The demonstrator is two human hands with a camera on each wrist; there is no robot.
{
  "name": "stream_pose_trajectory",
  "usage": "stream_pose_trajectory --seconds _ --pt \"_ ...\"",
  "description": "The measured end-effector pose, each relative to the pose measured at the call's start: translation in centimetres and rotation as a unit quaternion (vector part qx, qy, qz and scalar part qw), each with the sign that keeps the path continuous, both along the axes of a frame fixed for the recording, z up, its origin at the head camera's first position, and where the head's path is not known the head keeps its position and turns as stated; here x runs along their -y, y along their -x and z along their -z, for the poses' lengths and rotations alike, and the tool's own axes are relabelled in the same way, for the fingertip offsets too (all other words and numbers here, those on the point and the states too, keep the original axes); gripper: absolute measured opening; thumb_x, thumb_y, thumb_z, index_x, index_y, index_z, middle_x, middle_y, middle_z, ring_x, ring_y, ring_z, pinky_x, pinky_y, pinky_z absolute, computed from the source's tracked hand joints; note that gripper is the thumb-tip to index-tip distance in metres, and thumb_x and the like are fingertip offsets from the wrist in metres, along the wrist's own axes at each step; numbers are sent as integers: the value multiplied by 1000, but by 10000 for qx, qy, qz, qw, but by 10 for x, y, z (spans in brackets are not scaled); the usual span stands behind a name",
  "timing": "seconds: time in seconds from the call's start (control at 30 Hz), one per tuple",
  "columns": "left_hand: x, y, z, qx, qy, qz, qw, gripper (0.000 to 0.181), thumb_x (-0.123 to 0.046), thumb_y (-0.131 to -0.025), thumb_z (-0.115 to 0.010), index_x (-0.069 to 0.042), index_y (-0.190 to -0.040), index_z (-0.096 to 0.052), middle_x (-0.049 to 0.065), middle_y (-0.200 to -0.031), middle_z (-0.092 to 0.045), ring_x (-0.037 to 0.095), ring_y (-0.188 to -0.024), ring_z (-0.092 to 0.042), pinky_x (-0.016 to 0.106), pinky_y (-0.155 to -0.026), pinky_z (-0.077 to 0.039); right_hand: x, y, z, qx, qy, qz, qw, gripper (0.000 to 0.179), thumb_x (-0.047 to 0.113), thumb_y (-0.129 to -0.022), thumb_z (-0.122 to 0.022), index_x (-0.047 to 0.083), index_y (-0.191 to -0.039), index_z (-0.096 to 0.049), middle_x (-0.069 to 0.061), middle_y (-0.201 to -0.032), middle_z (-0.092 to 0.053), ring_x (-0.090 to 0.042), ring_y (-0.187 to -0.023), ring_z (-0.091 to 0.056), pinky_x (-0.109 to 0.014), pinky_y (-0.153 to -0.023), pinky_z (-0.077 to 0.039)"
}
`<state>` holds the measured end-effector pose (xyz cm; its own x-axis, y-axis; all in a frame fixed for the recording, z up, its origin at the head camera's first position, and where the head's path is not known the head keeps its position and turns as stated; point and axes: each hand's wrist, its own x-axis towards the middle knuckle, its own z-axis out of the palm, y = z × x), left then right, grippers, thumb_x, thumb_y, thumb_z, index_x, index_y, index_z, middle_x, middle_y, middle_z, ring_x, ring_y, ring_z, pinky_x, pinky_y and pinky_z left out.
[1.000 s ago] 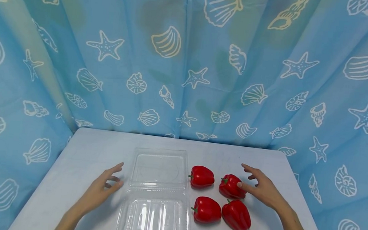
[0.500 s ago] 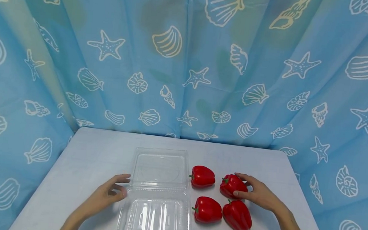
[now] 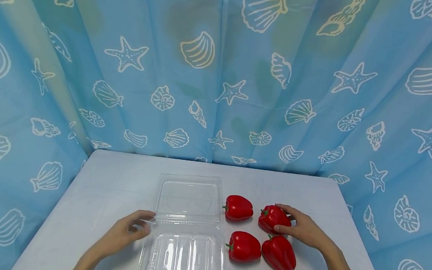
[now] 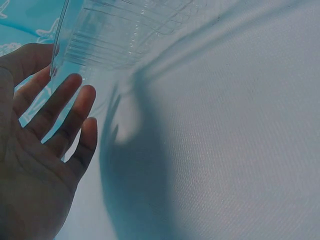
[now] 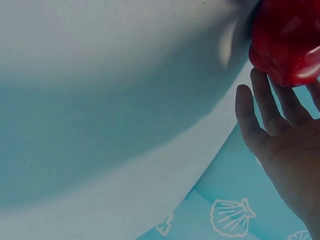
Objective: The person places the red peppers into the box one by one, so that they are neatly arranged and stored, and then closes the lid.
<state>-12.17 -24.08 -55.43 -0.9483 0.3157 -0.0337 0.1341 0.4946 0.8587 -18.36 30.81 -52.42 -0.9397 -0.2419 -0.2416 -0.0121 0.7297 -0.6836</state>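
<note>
On the right, my right hand holds a red bell pepper from its right side, thumb at the near side and a fingertip at the far side. The right wrist view shows fingertips against the lower end of this red bell pepper; the thumb is out of sight there. My left hand is at the left edge of a clear plastic clamshell container, fingers loosely bent and thumb apart from the forefinger. In the left wrist view, thumb and forefinger tips meet the container's edge; firm contact is unclear.
Three other red bell peppers lie right of the container: one at the back, one in front, and one at front right, close to the held one. A white table carries everything. A blue shell-patterned curtain surrounds it.
My right hand has come down around the back right pepper. My left hand has moved right and slightly nearer, up to the container's edge. The container and peppers stay in place.
</note>
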Motion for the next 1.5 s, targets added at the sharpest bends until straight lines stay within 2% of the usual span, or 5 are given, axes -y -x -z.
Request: stream_pose_trajectory --seconds 0.27,0.73,1.07,1.3,1.5 --pt "-1 -1 0 76 49 -75 9999 46 -32 -95 -70 -18 -137 -57 3 -130 -65 18 -107 -63 32 -86 -52 -1 0 -5 -154 59 5 9999 91 39 -72 -90 17 -148 -46 -13 -128 -60 -32 -115 -55 -39 -74 -60" --pt "0 -1 2 19 47 -100 9999 45 -31 -95 -71 -18 -136 -58 1 -125 -67 13 -103 -64 31 -85 -52 -1 -3 -31 -734 32 -120 9972 89 42 -77 -86 16 -150 -43 -13 -128 -59 -32 -114 -54 -32 -72 -58" --pt "0 -1 4 -109 -20 -17 9999 43 -27 -96 -69 -16 -136 -58 3 -123 -68 11 -101 -64 30 -84 -53 23 -5 -51 -942 121 -238 9952 92 45 -73 -88 18 -150 -45 -10 -131 -59 -28 -112 -55 -30 -73 -56" --pt "-3 -2 0 -42 62 -69 9999 42 -25 -96 -69 -13 -135 -58 1 -120 -70 9 -99 -65 30 -83 -53 46 -6 -63 -1139 193 -451 9923 90 45 -74 -88 22 -150 -45 -8 -135 -57 -28 -116 -54 -33 -78 -56" --pt "-3 -4 -2 -118 -137 16 9998 42 -18 -96 -70 -10 -135 -58 5 -117 -71 10 -99 -66 29 -82 -53 64 -6 -69 -1248 313 -600 9899 90 45 -73 -88 24 -149 -46 -5 -136 -58 -25 -116 -54 -32 -79 -55"
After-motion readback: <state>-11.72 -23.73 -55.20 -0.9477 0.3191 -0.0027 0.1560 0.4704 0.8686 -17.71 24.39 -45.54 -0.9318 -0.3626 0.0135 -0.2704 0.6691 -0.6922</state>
